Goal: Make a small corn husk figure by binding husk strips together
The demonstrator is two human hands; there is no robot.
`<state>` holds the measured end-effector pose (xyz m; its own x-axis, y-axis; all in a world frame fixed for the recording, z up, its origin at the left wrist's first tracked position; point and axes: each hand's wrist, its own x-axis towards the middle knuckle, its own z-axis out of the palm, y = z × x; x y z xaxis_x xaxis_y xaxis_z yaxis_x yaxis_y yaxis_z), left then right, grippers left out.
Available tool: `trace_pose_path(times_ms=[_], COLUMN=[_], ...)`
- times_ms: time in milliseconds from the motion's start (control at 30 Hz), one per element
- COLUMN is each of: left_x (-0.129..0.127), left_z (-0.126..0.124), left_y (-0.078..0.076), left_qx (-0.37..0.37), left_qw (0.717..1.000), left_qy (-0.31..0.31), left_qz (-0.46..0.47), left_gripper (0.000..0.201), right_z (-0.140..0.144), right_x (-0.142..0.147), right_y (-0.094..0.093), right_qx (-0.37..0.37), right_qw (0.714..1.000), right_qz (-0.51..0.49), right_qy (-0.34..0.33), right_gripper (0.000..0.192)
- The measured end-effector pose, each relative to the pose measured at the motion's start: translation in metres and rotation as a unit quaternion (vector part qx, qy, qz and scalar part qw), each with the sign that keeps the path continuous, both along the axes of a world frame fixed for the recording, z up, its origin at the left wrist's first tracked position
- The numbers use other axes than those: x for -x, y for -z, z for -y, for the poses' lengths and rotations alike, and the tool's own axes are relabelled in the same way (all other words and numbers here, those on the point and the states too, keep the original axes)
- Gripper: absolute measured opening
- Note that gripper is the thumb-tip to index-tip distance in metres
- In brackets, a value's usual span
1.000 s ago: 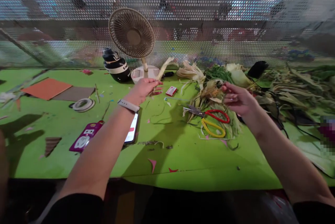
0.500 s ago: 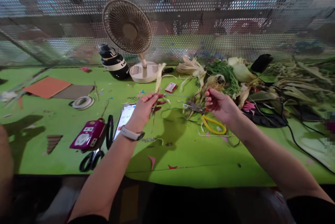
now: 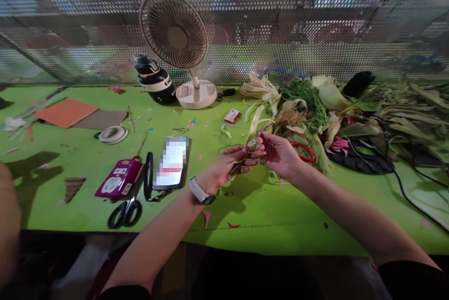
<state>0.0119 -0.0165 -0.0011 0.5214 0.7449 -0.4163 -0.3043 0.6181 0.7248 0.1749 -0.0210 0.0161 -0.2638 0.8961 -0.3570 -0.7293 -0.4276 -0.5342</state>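
Observation:
My left hand is closed around a pale strip of dried corn husk, which sticks up above the fingers. My right hand meets it from the right, thumb and fingertips pinched together close to the husk's lower part. What the right fingertips hold is too small to make out. Behind the right wrist shows a red loop-shaped handle, the rest of it hidden. Just beyond the hands lies a heap of dried husks with a tangle of green strands.
A fan and a black bottle stand at the back by the perforated metal screen. On the left lie a phone, scissors, a purple case, tape and orange sheet. Black cables run at right.
My hands, apart before, have come together: the left moved right with the husk strip, the right moved left. The yellow-handled pliers are now out of sight, and the phone is uncovered.

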Motion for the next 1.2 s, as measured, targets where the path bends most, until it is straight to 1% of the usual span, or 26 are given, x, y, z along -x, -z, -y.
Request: trace_pose_path(times_ms=[167,300,400,500,633,767,867,1033,1200], left_x=[-0.001,-0.002,-0.003,-0.005,-0.005,-0.005,-0.006,-0.007,-0.007], left_z=[0.004,0.007,0.008,0.008,0.008,0.009,0.011,0.014,0.016], left_y=[-0.002,0.000,0.002,0.003,0.003,0.005,0.007,0.010,0.009], left_qx=[0.008,0.016,0.010,-0.013,-0.048,-0.083,-0.097,-0.112,-0.138], left_qw=[1.000,1.000,1.000,0.999,0.998,0.994,0.992,0.990,0.986], left_qy=[0.016,0.018,0.008,-0.010,-0.013,-0.009,-0.014,0.002,0.018], left_qz=[-0.014,-0.018,-0.023,-0.029,-0.039,-0.068,-0.083,-0.082,-0.097], left_gripper=[0.004,0.010,0.012,0.015,0.019,0.018,0.016,0.018,0.022], right_z=[0.000,0.000,-0.001,0.000,0.001,0.003,0.004,0.005,0.005], right_x=[-0.001,-0.002,-0.002,-0.003,-0.001,0.001,0.000,0.002,0.004], right_y=[0.004,0.006,0.007,0.007,0.010,0.015,0.018,0.018,0.018], right_qx=[-0.036,-0.046,-0.038,-0.031,-0.034,-0.049,-0.058,-0.089,-0.107], right_qw=[0.999,0.997,0.997,0.997,0.993,0.982,0.977,0.965,0.948], right_qz=[0.011,0.017,0.023,0.039,0.098,0.175,0.199,0.236,0.299], right_qy=[-0.038,-0.054,-0.055,-0.059,-0.050,-0.047,-0.042,-0.074,-0.018], right_gripper=[0.014,0.014,0.015,0.013,0.015,0.027,0.035,0.033,0.035])
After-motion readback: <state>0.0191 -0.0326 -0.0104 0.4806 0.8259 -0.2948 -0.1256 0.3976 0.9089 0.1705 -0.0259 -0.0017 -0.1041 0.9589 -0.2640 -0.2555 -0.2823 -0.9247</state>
